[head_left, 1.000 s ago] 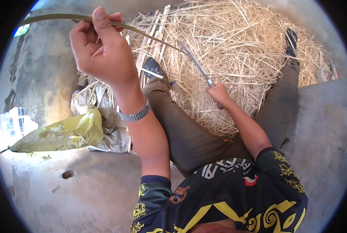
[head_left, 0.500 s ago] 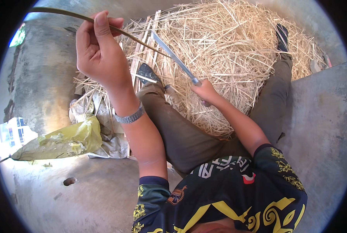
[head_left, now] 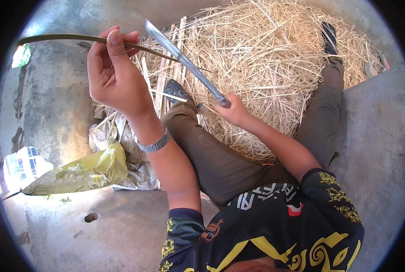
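Raised at the upper left, my left hand (head_left: 116,77) pinches a long, thin, greenish-brown strip (head_left: 66,38), perhaps split bamboo, between thumb and fingers. One end of the strip runs off to the left; its thin end points right, passing by the knife. My right hand (head_left: 233,111) is wrapped round the handle of a long-bladed knife (head_left: 184,59), near the middle of the view. The blade slants up and left and crosses the strip. Whether blade and strip touch, I cannot tell.
A big heap of pale shavings (head_left: 266,68) lies between and beyond my outstretched legs (head_left: 211,156). Several flat pale strips (head_left: 160,86) lie at its left. A yellow sack (head_left: 89,170) rests on the concrete floor (head_left: 134,226), near a small hole (head_left: 92,217). Concrete walls (head_left: 52,99) stand around.
The knife has swung up and left, its blade now crossing farther along the strip. My right hand has shifted slightly up and left. The strip's left part sits lower in view.
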Demonstrator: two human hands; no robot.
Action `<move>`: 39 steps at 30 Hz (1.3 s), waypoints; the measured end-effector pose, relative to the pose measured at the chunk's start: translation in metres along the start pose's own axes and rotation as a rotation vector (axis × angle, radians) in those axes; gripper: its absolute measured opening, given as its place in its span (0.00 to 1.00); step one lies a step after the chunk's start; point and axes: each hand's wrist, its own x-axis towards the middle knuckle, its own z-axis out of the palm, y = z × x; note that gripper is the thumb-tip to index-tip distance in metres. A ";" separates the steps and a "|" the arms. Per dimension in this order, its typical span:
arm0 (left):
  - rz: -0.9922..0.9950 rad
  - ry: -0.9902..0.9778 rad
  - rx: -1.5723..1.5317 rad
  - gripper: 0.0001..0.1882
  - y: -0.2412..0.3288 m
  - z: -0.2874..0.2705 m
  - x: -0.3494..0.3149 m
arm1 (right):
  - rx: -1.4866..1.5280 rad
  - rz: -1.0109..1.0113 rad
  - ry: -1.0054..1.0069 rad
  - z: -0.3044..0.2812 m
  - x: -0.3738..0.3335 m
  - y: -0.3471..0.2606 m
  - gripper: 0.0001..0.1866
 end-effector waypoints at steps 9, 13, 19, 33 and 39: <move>-0.065 0.178 0.044 0.10 -0.003 -0.010 0.005 | -0.106 0.376 -0.005 -0.013 0.004 0.011 0.15; -0.048 0.186 0.015 0.09 0.001 0.002 0.002 | -0.058 0.114 -0.039 -0.006 -0.004 -0.044 0.16; -0.017 0.176 0.062 0.10 0.004 0.014 -0.003 | -0.031 0.415 -0.017 -0.018 0.010 0.019 0.10; 0.029 0.241 0.085 0.09 0.004 0.015 -0.004 | 0.087 0.261 -0.122 -0.013 0.001 -0.036 0.11; 0.033 0.295 0.159 0.09 -0.003 0.004 0.001 | -0.080 0.552 -0.072 -0.031 0.006 -0.020 0.07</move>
